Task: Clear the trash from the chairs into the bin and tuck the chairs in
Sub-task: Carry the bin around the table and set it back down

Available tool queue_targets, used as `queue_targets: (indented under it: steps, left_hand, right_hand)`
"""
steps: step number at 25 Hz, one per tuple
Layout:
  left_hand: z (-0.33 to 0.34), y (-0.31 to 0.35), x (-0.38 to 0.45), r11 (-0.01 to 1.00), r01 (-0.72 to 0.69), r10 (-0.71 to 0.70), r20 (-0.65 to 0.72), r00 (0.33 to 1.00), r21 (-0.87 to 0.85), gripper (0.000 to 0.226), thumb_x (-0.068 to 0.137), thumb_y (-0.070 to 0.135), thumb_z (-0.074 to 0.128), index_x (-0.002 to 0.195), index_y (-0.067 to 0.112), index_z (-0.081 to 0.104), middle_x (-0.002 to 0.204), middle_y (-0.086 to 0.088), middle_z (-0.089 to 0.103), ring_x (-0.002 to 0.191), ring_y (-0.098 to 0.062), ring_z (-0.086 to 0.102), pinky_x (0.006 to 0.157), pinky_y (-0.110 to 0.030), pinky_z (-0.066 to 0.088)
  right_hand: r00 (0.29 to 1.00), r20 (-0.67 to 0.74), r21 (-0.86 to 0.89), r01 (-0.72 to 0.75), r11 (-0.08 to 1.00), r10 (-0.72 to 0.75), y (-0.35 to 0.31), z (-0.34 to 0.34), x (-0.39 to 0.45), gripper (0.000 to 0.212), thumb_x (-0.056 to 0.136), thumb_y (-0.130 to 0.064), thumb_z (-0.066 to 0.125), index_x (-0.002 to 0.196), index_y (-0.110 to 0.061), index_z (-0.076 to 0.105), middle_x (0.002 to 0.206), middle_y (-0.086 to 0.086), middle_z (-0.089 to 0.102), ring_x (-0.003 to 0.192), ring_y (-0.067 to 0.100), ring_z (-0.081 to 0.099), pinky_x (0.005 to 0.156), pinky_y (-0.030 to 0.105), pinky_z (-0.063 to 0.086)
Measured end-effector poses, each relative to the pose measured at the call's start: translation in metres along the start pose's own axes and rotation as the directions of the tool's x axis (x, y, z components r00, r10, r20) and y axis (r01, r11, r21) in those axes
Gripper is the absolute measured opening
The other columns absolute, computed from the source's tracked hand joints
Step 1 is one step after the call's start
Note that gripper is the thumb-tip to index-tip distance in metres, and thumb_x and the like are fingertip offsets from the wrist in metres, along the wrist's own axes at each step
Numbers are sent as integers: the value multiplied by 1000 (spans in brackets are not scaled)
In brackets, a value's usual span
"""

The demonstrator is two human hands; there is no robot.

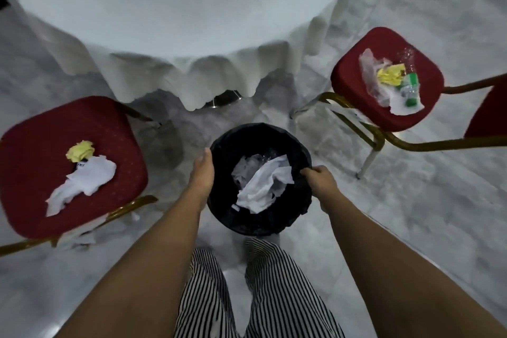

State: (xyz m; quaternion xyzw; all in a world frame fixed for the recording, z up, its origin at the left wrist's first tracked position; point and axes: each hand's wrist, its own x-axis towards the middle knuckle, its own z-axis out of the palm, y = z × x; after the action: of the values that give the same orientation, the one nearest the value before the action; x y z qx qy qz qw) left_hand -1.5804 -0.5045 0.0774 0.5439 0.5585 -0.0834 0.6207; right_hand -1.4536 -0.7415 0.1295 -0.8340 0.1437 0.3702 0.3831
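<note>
A round black bin lined with a dark plastic bag (299,145) stands on the pale marble floor (411,214) between two red padded chairs, just in front of the person's striped trouser legs (274,282). Crumpled white paper (263,184) already lies inside it. The left hand (201,173) rests flat against the bin's left rim, its grip spread with fingers together and straight. The right hand (319,180) has its grip pinching the bag's edge at the right rim. On the left red chair with a gold metal frame (33,151) lie a crumpled yellow paper ball (81,150) and torn white paper (82,181). The right red chair (351,74), farther off, carries clear plastic wrap (369,74), a yellow wad (389,75) and a green-capped plastic bottle (410,89). Beyond stands a round counter draped in white cloth (178,22).
</note>
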Motion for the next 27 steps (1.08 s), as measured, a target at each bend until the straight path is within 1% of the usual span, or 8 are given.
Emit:
queue_targets:
  steps: [6, 8, 11, 14, 16, 18, 23, 27]
  left_hand:
    - [34, -14, 42, 994, 73, -74, -4, 997, -85, 112, 58, 94, 21, 147, 31, 42, 148, -1, 50, 131, -25, 51, 111, -49, 40]
    - [43, -20, 63, 996, 45, -46, -16, 999, -82, 103, 67, 90, 21, 145, 28, 46, 143, -3, 54, 126, -26, 55, 108, -49, 43]
    - [55, -39, 107, 997, 36, -39, -60, 997, -65, 105, 64, 90, 22, 144, 26, 46, 142, -5, 54, 124, -28, 56, 106, -49, 45]
    - [68, -62, 147, 995, 60, -66, -73, 995, -82, 94, 76, 82, 24, 147, 23, 43, 144, -5, 52, 126, -26, 53, 109, -47, 42]
    - [75, -72, 171, 994, 73, -79, -74, 994, -82, 94, 73, 84, 25, 144, 26, 45, 141, -3, 54, 123, -25, 55, 108, -47, 44]
    - [80, -78, 191, 990, 99, -106, -70, 992, -99, 98, 65, 86, 27, 141, 29, 48, 136, -4, 58, 118, -26, 59, 104, -48, 46]
    - [90, -83, 227, 985, 120, -133, -99, 986, -124, 92, 66, 81, 25, 139, 30, 48, 136, -5, 57, 120, -29, 57, 105, -51, 44]
    - [98, -88, 247, 986, 104, -120, -121, 985, -130, 84, 79, 77, 26, 144, 26, 43, 140, -7, 54, 126, -31, 54, 107, -51, 43]
  right_hand:
    - [1000, -12, -21, -3, 1000, 2, 8, 13, 86, 25, 88, -23, 57, 105, -4, 56, 94, 12, 61, 85, 29, 59, 75, 42, 49]
    - [1000, -6, -24, 1, 1000, -1, 15, 23, 114, 23, 87, -20, 56, 97, 0, 58, 85, 13, 57, 80, 28, 55, 72, 42, 47]
    - [1000, 15, -46, 20, 999, -20, 28, 48, 160, 12, 87, -18, 54, 80, -8, 51, 77, 11, 49, 74, 25, 48, 66, 40, 40]
    - [1000, 22, -70, 14, 997, -12, 42, 71, 203, 21, 87, -23, 54, 98, -6, 55, 87, 10, 59, 80, 28, 57, 70, 40, 46]
    - [1000, 25, -87, 7, 996, -5, 47, 83, 229, 24, 87, -25, 55, 106, -10, 55, 94, 9, 62, 89, 30, 61, 79, 45, 52]
    - [1000, 26, -96, 7, 995, -5, 49, 94, 254, 22, 88, -25, 55, 106, -14, 53, 93, 4, 59, 92, 28, 60, 85, 46, 51]
    - [998, 35, -114, 46, 992, -42, 50, 114, 297, 23, 89, -23, 56, 108, -10, 53, 84, 1, 56, 84, 25, 57, 82, 42, 50]
    - [998, 55, -126, 39, 991, -32, 51, 122, 316, 27, 86, -25, 58, 110, -13, 52, 100, 7, 60, 97, 29, 60, 94, 46, 52]
